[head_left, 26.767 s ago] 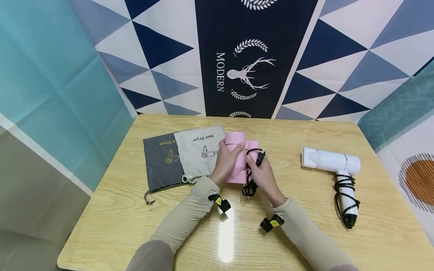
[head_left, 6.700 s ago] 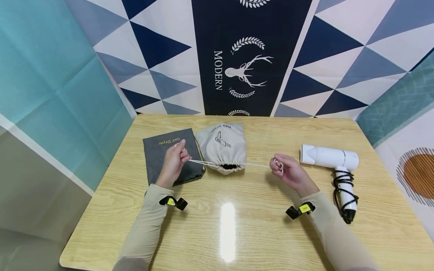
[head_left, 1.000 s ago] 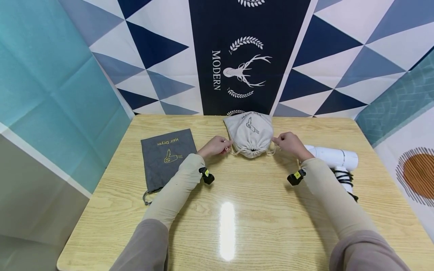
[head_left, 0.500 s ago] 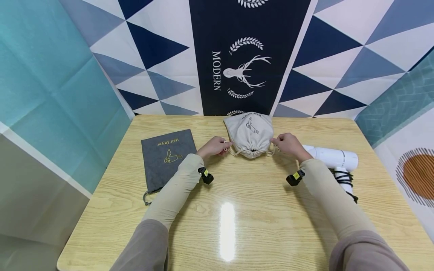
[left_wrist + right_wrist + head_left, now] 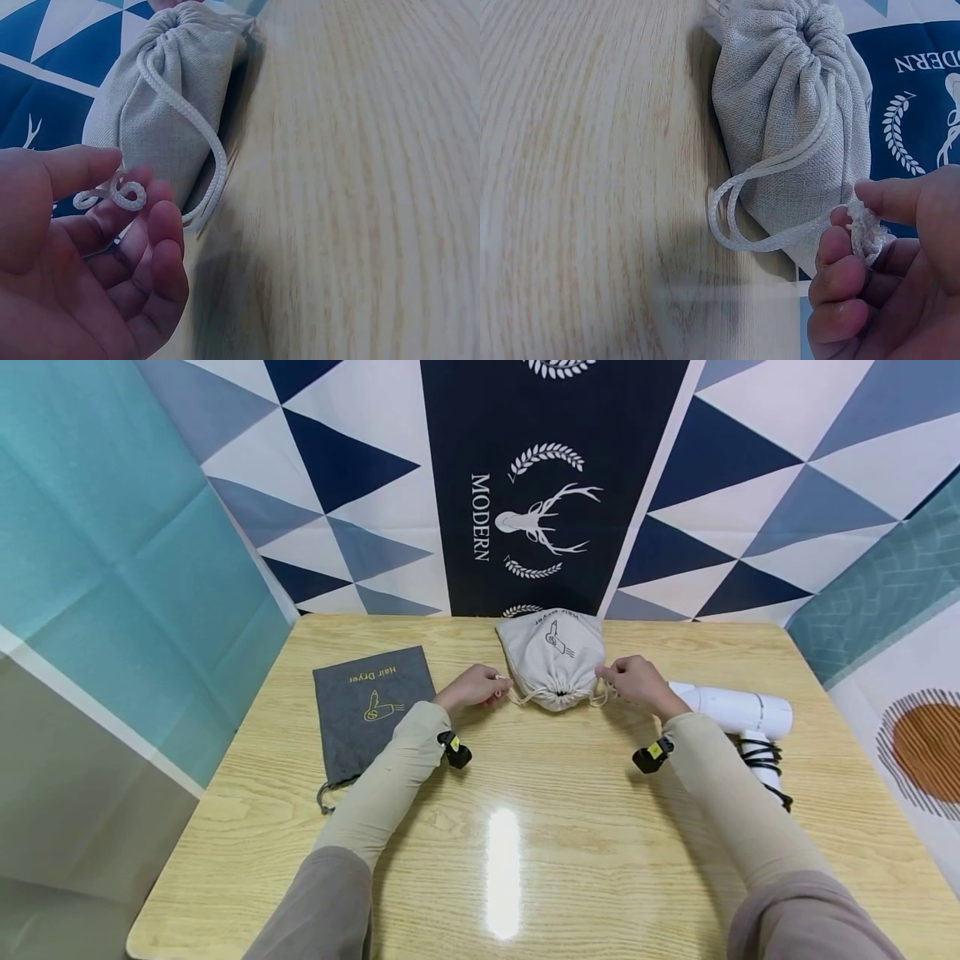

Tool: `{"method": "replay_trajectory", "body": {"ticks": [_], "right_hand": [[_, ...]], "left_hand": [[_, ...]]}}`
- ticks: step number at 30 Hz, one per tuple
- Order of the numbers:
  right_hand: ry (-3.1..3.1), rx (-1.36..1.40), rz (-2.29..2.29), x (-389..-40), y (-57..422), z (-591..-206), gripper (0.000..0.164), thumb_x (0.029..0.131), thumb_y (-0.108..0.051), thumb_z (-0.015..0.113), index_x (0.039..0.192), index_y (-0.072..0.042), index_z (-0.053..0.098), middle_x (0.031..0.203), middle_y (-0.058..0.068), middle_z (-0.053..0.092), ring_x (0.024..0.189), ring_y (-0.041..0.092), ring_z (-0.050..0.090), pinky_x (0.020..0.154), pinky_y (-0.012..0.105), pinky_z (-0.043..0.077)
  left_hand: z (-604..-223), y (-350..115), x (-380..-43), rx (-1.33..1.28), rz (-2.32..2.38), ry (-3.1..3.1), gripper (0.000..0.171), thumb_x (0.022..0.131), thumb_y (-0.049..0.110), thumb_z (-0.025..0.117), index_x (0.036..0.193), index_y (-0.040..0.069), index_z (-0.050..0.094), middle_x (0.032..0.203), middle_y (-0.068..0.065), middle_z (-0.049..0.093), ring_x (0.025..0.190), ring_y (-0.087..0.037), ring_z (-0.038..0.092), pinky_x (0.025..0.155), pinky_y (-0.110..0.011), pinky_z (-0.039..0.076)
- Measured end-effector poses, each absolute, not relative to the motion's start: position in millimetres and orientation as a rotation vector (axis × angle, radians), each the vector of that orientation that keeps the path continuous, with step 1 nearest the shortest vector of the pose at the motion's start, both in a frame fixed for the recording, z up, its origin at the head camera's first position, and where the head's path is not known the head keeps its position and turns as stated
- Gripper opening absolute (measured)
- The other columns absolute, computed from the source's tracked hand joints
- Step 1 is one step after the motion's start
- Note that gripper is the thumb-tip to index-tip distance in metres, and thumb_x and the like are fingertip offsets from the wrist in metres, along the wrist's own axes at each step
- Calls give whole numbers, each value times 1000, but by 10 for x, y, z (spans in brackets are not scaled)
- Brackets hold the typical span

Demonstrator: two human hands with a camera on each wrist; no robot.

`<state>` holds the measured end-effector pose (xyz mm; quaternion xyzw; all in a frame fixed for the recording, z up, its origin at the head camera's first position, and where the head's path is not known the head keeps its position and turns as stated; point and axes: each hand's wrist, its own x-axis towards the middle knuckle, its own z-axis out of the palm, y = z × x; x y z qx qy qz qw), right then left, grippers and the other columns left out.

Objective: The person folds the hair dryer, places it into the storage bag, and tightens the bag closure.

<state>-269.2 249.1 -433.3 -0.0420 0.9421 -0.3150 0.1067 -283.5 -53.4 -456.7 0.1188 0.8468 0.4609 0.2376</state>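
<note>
A bulging off-white drawstring bag printed "Hair Dryer" stands at the table's back edge, its gathered mouth facing me with a small dark gap. My left hand pinches the knotted end of one drawstring between thumb and fingers, beside the bag. On the other side my right hand pinches the frayed, knotted end of the other drawstring. Both cords hang slack in loops in the wrist views. What fills the bag is hidden.
A flat dark grey "Hair Dryer" bag lies on the left, partly under my left forearm. A white hair dryer with black cord wound round its handle lies at right, partly behind my right arm. A patterned cloth backdrop rises behind the table.
Earlier both hands held a pink hair dryer, now out of view. Later they pulled the filled bag's drawstrings wide. Since then, the bag moved back and right; the last second shows almost no movement.
</note>
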Motion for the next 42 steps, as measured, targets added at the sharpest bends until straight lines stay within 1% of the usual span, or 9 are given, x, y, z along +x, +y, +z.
{"method": "replay_trajectory", "body": {"ticks": [5, 8, 12, 17, 20, 26, 31, 36, 42], "right_hand": [[2763, -116, -942, -2690, 2487, -4332, 44, 102, -38, 48, 71, -7, 48, 51, -5, 41, 49, 14, 41, 55, 32, 37], [2748, -109, -945, -2699, 2484, -4335, 46, 102, -41, 47, 78, -2, 53, 52, -4, 43, 50, 15, 42, 56, 32, 38], [2725, -93, -944, -2710, 2483, -4332, 49, 102, -44, 46, 91, 1, 62, 58, 3, 53, 54, 16, 47, 56, 31, 39], [2710, -89, -960, -2711, 2493, -4326, 49, 102, -41, 45, 102, 3, 68, 65, 9, 62, 53, 14, 48, 57, 31, 40], [2734, -98, -968, -2712, 2497, -4335, 48, 103, -38, 45, 97, 3, 68, 61, 7, 60, 50, 13, 46, 57, 31, 39], [2764, -102, -955, -2697, 2501, -4316, 46, 101, -36, 49, 82, 3, 65, 58, 6, 56, 50, 14, 45, 54, 31, 37], [2704, -97, -968, -2691, 2503, -4289, 44, 100, -36, 52, 91, 3, 71, 61, 6, 58, 51, 14, 47, 53, 29, 37], [2694, -108, -971, -2695, 2495, -4280, 43, 101, -33, 51, 98, 5, 70, 61, 5, 57, 52, 13, 47, 53, 28, 37], [2701, -123, -964, -2696, 2489, -4297, 41, 101, -34, 51, 98, 4, 68, 63, 6, 57, 53, 13, 46, 55, 29, 37]], "left_hand": [[-4575, -545, -2844, 330, 1253, 2324, 32, 101, 27, 52, 91, -1, 63, 68, -1, 54, 61, -13, 45, 60, -26, 38], [-4575, -552, -2846, 338, 1250, 2330, 31, 101, 26, 53, 93, -2, 64, 70, -2, 55, 62, -13, 46, 60, -26, 39], [-4562, -571, -2844, 331, 1238, 2349, 32, 100, 27, 55, 96, -4, 64, 73, -6, 58, 63, -15, 50, 61, -26, 41], [-4565, -605, -2864, 293, 1265, 2326, 30, 99, 28, 57, 106, 0, 67, 75, -7, 59, 65, -16, 52, 61, -26, 46], [-4568, -615, -2869, 268, 1289, 2322, 30, 99, 27, 56, 112, 3, 67, 78, -7, 59, 66, -16, 52, 62, -27, 48], [-4548, -622, -2850, 209, 1355, 2320, 29, 99, 26, 57, 114, 3, 66, 85, -5, 60, 69, -14, 53, 63, -28, 49], [-4540, -632, -2838, 181, 1394, 2321, 32, 100, 27, 55, 115, 1, 65, 82, -6, 58, 69, -16, 52, 65, -29, 49], [-4544, -624, -2836, 161, 1422, 2330, 33, 100, 28, 55, 114, 1, 65, 81, -9, 59, 70, -18, 52, 64, -29, 47], [-4563, -585, -2846, 112, 1468, 2329, 32, 100, 26, 55, 113, -2, 63, 95, -12, 62, 78, -19, 58, 67, -29, 50]]}}
